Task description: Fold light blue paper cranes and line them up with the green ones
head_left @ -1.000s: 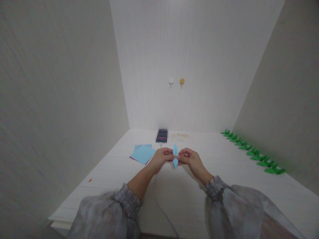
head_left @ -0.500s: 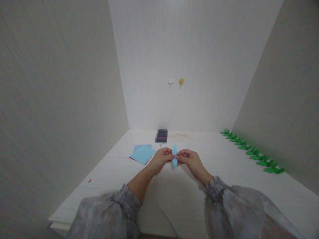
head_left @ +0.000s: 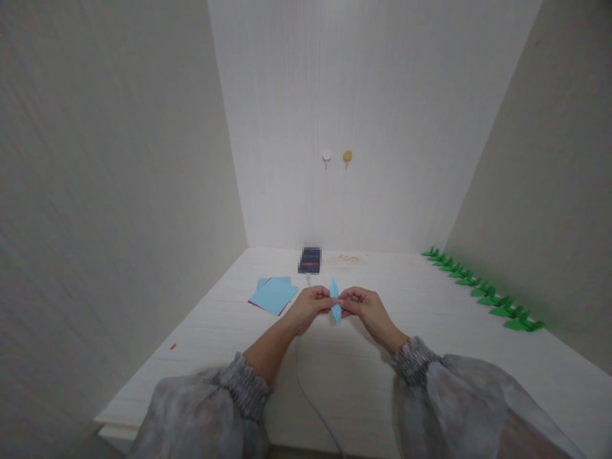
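A small folded light-blue paper piece (head_left: 335, 299) stands upright between my two hands above the white table (head_left: 430, 357). My left hand (head_left: 310, 307) pinches its left side with fingertips closed. My right hand (head_left: 366, 308) pinches its right side the same way. Both pointed ends of the paper stick out above and below my fingers. A stack of flat light-blue paper sheets (head_left: 274, 295) lies on the table just left of my left hand.
A row of several green folded paper pieces (head_left: 479, 291) runs along the right wall. A dark phone (head_left: 310, 260) lies at the back, with a cable (head_left: 306, 382) trailing toward me. Two round hooks (head_left: 337, 157) hang on the back wall. A tiny red scrap (head_left: 173, 346) lies near the left wall.
Both hands keep their pinch on the blue paper; its top tip has tilted slightly left and my left fingers have shifted a little on it.
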Demonstrator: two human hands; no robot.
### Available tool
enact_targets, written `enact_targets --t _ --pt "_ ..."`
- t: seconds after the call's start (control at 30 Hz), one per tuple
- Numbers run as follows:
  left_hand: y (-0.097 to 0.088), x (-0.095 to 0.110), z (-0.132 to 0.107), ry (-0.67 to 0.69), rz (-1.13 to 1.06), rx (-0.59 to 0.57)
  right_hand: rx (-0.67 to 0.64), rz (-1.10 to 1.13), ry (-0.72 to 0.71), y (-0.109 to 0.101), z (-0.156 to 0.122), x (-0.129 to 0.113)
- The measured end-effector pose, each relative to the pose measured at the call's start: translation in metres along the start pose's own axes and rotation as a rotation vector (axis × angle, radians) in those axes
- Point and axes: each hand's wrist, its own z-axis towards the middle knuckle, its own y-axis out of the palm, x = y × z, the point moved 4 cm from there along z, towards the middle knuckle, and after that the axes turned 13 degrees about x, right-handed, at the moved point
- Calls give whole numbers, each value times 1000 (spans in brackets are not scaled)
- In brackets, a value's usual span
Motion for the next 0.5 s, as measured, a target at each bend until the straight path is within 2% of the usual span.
enact_targets --t 0.2,0.37,0.5 --pt "-2 3 3 79 9 87 -17 80 45 7 -2 1" --pt "1 12 -2 144 102 164 58 -4 23 6 1 2" --pt "3 11 -4 124 96 105 68 -20 19 3 2 1"
